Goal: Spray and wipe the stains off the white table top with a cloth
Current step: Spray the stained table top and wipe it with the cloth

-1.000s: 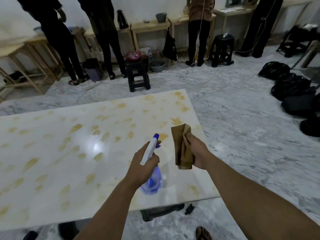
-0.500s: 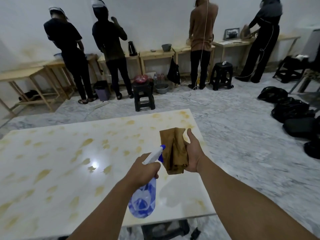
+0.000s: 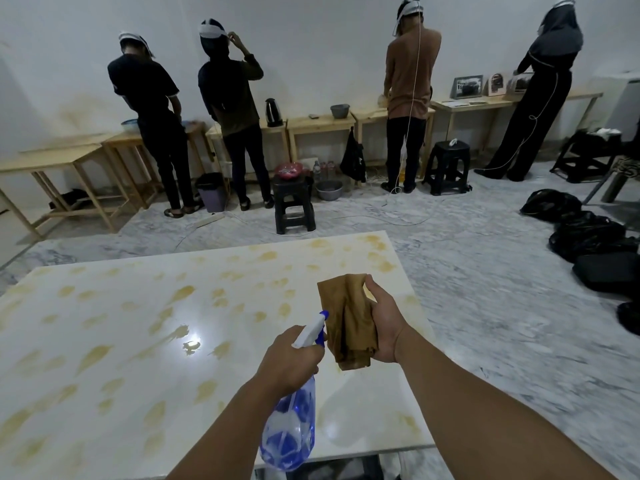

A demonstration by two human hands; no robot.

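Spray bottle (image 3: 289, 424) lower now, under left hand's (image 3: 291, 358) grip.

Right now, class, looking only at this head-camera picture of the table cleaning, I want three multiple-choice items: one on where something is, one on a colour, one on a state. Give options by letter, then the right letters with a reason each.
1. Where is the cloth?
A. Flat on the table top
B. Held up in the right hand
C. On the floor

2. What colour are the stains on the table top?
A. Yellowish brown
B. Green
C. Red

3. What is the state of the left hand?
A. Open and idle
B. Pressing flat on the table
C. Gripping the spray bottle

Answers:
1. B: the right hand holds the brown cloth above the table top.
2. A: the stains show as yellowish-brown blotches over the white surface.
3. C: the fingers of the left hand curl round the neck of the spray bottle.
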